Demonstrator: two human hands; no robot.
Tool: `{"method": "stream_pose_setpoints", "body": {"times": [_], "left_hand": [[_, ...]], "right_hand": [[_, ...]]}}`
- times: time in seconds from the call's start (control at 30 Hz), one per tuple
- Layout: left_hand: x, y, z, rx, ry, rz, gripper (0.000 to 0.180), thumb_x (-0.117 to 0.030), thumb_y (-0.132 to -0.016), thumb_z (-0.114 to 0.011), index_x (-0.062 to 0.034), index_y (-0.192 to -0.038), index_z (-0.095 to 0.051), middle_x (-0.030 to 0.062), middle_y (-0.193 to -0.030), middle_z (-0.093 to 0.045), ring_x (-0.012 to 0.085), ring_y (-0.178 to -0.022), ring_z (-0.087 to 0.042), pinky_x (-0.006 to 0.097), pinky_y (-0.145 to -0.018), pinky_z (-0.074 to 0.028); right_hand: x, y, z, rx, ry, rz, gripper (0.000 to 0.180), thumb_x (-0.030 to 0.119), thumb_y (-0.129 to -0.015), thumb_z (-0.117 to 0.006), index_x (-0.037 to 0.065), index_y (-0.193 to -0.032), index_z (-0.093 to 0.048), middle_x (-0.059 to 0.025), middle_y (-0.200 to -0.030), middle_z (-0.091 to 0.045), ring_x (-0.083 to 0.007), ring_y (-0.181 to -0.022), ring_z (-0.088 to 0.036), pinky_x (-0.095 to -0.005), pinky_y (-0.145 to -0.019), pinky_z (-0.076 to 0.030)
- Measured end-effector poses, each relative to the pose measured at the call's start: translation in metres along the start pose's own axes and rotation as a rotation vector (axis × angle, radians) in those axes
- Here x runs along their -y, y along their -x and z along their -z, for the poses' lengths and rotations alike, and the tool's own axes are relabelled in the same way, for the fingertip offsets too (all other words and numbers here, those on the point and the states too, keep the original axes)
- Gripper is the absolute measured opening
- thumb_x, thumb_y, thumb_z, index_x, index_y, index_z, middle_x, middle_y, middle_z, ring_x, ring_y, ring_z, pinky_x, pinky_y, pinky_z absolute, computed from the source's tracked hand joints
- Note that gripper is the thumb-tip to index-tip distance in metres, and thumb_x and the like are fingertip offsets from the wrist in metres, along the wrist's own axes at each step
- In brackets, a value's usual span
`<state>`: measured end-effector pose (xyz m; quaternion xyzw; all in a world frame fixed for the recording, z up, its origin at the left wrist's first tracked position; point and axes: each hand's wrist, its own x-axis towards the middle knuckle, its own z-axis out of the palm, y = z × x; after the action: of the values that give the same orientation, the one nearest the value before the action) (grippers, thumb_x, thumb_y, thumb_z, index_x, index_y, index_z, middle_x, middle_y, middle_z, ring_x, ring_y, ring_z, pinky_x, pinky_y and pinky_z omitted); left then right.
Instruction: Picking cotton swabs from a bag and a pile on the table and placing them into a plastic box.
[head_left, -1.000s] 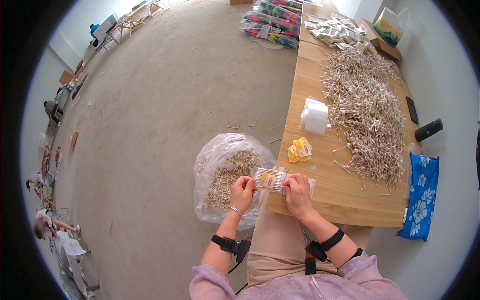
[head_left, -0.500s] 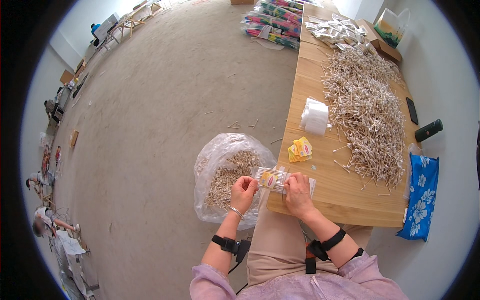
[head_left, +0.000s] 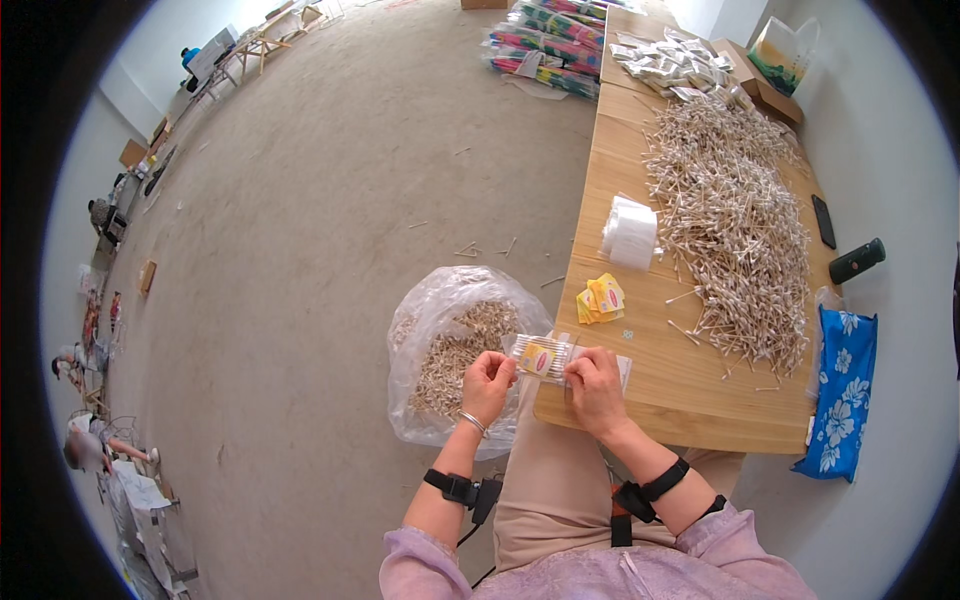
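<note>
Both hands hold a small clear packet (head_left: 541, 358) of cotton swabs with a yellow label, at the near left corner of the wooden table (head_left: 690, 395). My left hand (head_left: 487, 384) pinches the packet's left end. My right hand (head_left: 595, 388) grips its right end over the table edge. A big heap of loose cotton swabs (head_left: 735, 215) covers the table's right half. A few yellow label cards (head_left: 600, 298) lie just beyond the packet.
A clear plastic bag (head_left: 450, 350) with filled packets sits on the floor left of my knees. A white stack of bags (head_left: 630, 232), a phone (head_left: 823, 221), a dark remote-like object (head_left: 857, 260) and a blue floral cloth (head_left: 840, 390) are on or by the table. Finished packets (head_left: 670, 65) lie far back.
</note>
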<state>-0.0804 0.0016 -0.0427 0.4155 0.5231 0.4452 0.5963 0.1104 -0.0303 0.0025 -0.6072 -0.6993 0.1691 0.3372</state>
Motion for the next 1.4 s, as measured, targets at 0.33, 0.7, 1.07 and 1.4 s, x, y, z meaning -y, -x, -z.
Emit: {"method": "stream_pose_setpoints", "body": {"times": [0.33,0.7,1.07,1.4], "left_hand": [[-0.009,-0.032,-0.008,-0.034,0.218,-0.026,0.048,-0.041,-0.100,-0.043,-0.0042,-0.130,-0.043,0.0084,-0.121,-0.052,0.0153,-0.108,-0.050,0.030,-0.096,-0.040],[-0.008,-0.032,-0.024,0.258,0.257,0.025,0.050,-0.044,-0.101,-0.033,-0.0027,-0.126,-0.047,0.0105,-0.121,-0.055,0.0176,-0.113,-0.051,0.032,-0.098,-0.043],[-0.003,-0.033,-0.027,0.256,0.168,-0.009,0.037,-0.035,-0.102,-0.038,-0.0030,-0.114,-0.051,0.0075,-0.112,-0.059,0.0124,-0.102,-0.054,0.026,-0.091,-0.045],[-0.020,-0.022,-0.028,-0.116,-0.608,-0.440,0.057,-0.028,-0.089,-0.059,-0.0041,-0.136,-0.038,0.0206,-0.137,-0.041,0.0358,-0.129,-0.036,0.044,-0.110,-0.025]], "right_hand": [[0.019,-0.004,-0.017,-0.255,-0.686,-0.221,0.050,0.014,-0.096,-0.047,-0.005,-0.138,-0.029,-0.0206,-0.148,-0.027,-0.0309,-0.140,-0.024,-0.0376,-0.115,-0.016],[0.028,-0.016,-0.046,-0.295,-0.481,-0.260,0.045,0.012,-0.094,-0.047,-0.003,-0.134,-0.036,-0.0184,-0.144,-0.032,-0.0308,-0.136,-0.028,-0.0390,-0.113,-0.020],[0.023,-0.016,-0.047,-0.348,-0.271,-0.280,0.041,0.010,-0.091,-0.047,-0.001,-0.130,-0.043,-0.0163,-0.141,-0.038,-0.0307,-0.132,-0.033,-0.0403,-0.111,-0.023],[-0.038,-0.004,0.022,-0.457,-0.062,-0.312,0.038,0.008,-0.089,-0.048,0.001,-0.127,-0.049,-0.0143,-0.137,-0.043,-0.0306,-0.129,-0.037,-0.0415,-0.109,-0.026]]}}
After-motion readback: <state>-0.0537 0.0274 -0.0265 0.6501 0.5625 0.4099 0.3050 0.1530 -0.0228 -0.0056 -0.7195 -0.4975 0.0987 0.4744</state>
